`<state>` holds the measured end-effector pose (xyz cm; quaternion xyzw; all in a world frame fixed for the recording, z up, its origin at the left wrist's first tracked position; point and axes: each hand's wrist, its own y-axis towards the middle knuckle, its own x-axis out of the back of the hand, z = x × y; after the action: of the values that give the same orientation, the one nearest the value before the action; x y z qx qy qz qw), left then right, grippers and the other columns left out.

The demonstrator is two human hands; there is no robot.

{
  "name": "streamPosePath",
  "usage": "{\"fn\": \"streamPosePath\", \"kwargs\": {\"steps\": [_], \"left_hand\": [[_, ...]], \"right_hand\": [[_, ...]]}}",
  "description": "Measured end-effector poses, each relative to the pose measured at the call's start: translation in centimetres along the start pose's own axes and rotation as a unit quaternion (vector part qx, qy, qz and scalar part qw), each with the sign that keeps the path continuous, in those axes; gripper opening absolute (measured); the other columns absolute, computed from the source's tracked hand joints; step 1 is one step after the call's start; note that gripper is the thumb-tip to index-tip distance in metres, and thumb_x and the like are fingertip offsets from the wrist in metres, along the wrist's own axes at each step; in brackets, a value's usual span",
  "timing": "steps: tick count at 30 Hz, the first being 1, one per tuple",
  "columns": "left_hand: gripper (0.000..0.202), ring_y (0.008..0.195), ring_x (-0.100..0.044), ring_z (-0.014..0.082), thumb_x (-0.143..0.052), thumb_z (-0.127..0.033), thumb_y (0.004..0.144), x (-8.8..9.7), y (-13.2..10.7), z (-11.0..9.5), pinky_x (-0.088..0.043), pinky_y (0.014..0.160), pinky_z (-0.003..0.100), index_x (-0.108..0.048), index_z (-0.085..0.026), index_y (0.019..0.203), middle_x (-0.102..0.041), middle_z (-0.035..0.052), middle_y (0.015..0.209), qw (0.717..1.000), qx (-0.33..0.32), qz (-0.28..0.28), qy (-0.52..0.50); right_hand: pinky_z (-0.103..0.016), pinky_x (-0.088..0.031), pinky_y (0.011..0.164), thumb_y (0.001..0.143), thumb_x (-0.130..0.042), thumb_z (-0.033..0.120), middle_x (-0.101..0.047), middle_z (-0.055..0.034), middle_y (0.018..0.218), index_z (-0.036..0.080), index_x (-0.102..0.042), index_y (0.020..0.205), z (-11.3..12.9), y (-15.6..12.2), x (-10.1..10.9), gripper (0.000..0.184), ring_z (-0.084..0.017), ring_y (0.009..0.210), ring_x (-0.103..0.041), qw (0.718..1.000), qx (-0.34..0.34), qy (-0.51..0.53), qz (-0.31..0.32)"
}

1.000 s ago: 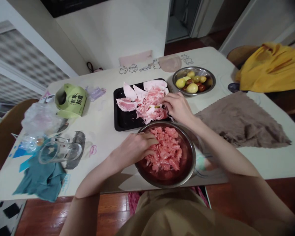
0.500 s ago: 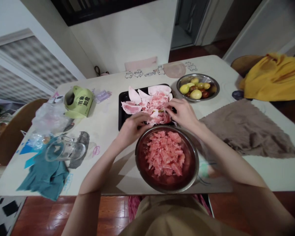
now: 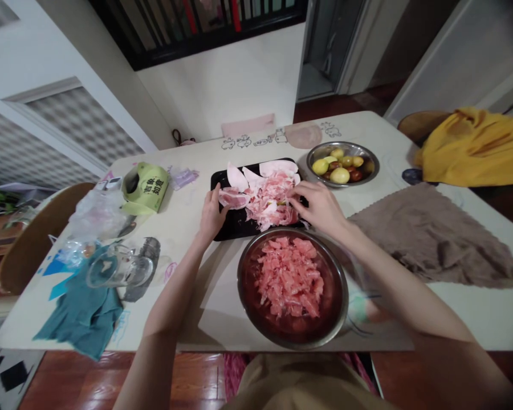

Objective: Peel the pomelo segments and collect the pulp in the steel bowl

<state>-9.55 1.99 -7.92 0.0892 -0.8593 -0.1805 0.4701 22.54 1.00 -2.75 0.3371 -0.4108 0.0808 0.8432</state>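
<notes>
A black tray [image 3: 235,230] holds thick white pieces of pomelo rind [image 3: 277,168] and a heap of torn pink pomelo membrane [image 3: 271,196]. At the tray's left end my left hand [image 3: 212,215] has its thumb and fingers around a pink pomelo segment [image 3: 234,198], which still lies over the tray. My right hand [image 3: 320,206] is at the right side of the heap, fingertips pinched together; what is between them, if anything, is too small to make out. Nearer me stands a steel bowl [image 3: 244,307] with peeled pink pomelo flesh [image 3: 288,276].
A second steel bowl [image 3: 370,175] with yellow-green and brown fruit stands behind right. A brown cloth [image 3: 436,239] lies to the right. At left are a glass jug [image 3: 119,267], a teal cloth [image 3: 83,310], plastic bags [image 3: 96,213] and a green paper container [image 3: 147,188].
My left hand has moved left from the membrane heap to the pomelo segment at the tray's left end. My right hand stays by the heap. The camera view has tilted slightly upward.
</notes>
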Motion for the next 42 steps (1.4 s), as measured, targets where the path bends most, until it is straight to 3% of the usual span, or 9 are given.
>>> {"fn": "streamPosePath", "kwargs": {"steps": [6, 11, 19, 22, 25, 28, 34, 39, 42], "left_hand": [[0.032, 0.111, -0.066, 0.0284, -0.067, -0.015, 0.086, 0.1, -0.4, -1.3, -0.055, 0.100, 0.044, -0.066, -0.015, 0.118, -0.064, 0.0143, 0.118, 1.000, 0.001, -0.011, -0.017], [0.039, 0.108, -0.067, 0.0302, -0.075, -0.020, 0.082, -0.3, -0.8, -1.8, -0.056, 0.093, 0.044, -0.063, -0.016, 0.119, -0.068, 0.0142, 0.116, 1.000, 0.001, 0.004, -0.020], [0.023, 0.100, -0.069, 0.0239, -0.074, -0.008, 0.077, 0.4, -0.5, -2.7, -0.057, 0.090, 0.039, -0.064, -0.018, 0.095, -0.070, 0.0077, 0.103, 0.999, -0.021, -0.020, -0.044], [0.020, 0.107, -0.068, 0.0236, -0.072, -0.009, 0.081, 0.8, -0.5, -3.5, -0.060, 0.088, 0.038, -0.063, -0.018, 0.096, -0.069, 0.0096, 0.111, 0.997, -0.029, -0.042, -0.059], [0.012, 0.113, -0.067, 0.0219, -0.067, -0.014, 0.088, 1.5, -0.8, -5.0, -0.062, 0.072, 0.029, -0.064, -0.018, 0.099, -0.067, 0.0105, 0.119, 0.994, -0.050, -0.058, -0.081], [0.010, 0.112, -0.068, 0.0199, -0.066, -0.016, 0.092, 2.3, -1.3, -6.8, -0.062, 0.069, 0.025, -0.067, -0.017, 0.101, -0.068, 0.0105, 0.118, 0.980, -0.122, -0.112, -0.108], [0.016, 0.112, -0.070, 0.0191, -0.064, -0.014, 0.095, 3.8, -2.7, -10.0, -0.061, 0.093, 0.038, -0.070, -0.022, 0.109, -0.071, 0.0088, 0.121, 0.951, -0.245, -0.158, -0.104], [0.033, 0.120, -0.066, 0.0222, -0.065, -0.021, 0.096, 4.4, -2.3, -11.6, -0.058, 0.100, 0.040, -0.065, -0.024, 0.129, -0.069, 0.0103, 0.129, 0.962, -0.194, -0.142, -0.129], [0.062, 0.123, -0.065, 0.0264, -0.078, -0.035, 0.086, 4.0, -1.1, -12.1, -0.055, 0.104, 0.041, -0.055, -0.022, 0.142, -0.067, 0.0141, 0.134, 0.970, -0.146, -0.076, -0.181]], "right_hand": [[-0.038, -0.042, 0.083, 0.093, -0.056, 0.020, -0.076, -0.0078, 0.096, 0.019, -0.070, 0.092, 0.3, 0.0, 0.0, 0.014, -0.025, 0.090, -0.069, 1.000, 0.004, 0.001, 0.004], [-0.037, -0.042, 0.083, 0.095, -0.056, 0.021, -0.075, -0.0072, 0.096, 0.020, -0.070, 0.092, 0.5, 0.0, 0.1, 0.015, -0.024, 0.090, -0.069, 1.000, 0.010, 0.004, 0.006], [-0.038, -0.043, 0.084, 0.093, -0.056, 0.019, -0.077, -0.0070, 0.097, 0.021, -0.070, 0.091, 0.8, -0.1, 0.0, 0.015, -0.024, 0.091, -0.069, 1.000, 0.009, 0.013, 0.000], [-0.037, -0.044, 0.084, 0.094, -0.055, 0.019, -0.077, -0.0070, 0.098, 0.021, -0.070, 0.092, 1.0, -0.1, 0.0, 0.015, -0.024, 0.092, -0.070, 1.000, 0.012, 0.027, 0.010], [-0.037, -0.047, 0.083, 0.097, -0.054, 0.023, -0.076, -0.0072, 0.097, 0.020, -0.070, 0.092, 1.3, -0.1, 0.0, 0.016, -0.024, 0.091, -0.070, 0.999, 0.011, 0.039, 0.015], [-0.040, -0.052, 0.089, 0.099, -0.057, 0.031, -0.076, -0.0088, 0.104, 0.019, -0.069, 0.103, 1.8, -0.2, -0.2, 0.017, -0.025, 0.096, -0.072, 0.997, 0.005, 0.075, 0.007], [-0.048, -0.053, 0.106, 0.092, -0.069, 0.043, -0.067, -0.0127, 0.139, 0.023, -0.057, 0.138, 3.5, -0.7, -0.6, 0.052, -0.029, 0.125, -0.066, 0.989, -0.007, 0.148, -0.010], [-0.046, -0.054, 0.105, 0.092, -0.068, 0.036, -0.072, -0.0112, 0.130, 0.022, -0.064, 0.128, 4.4, 0.4, 0.1, 0.039, -0.028, 0.120, -0.069, 0.983, -0.009, 0.175, -0.052], [-0.041, -0.056, 0.097, 0.091, -0.068, 0.034, -0.075, -0.0093, 0.119, 0.022, -0.069, 0.119, 4.3, 1.9, 0.9, 0.030, -0.026, 0.110, -0.071, 0.980, -0.004, 0.177, -0.094]]}}
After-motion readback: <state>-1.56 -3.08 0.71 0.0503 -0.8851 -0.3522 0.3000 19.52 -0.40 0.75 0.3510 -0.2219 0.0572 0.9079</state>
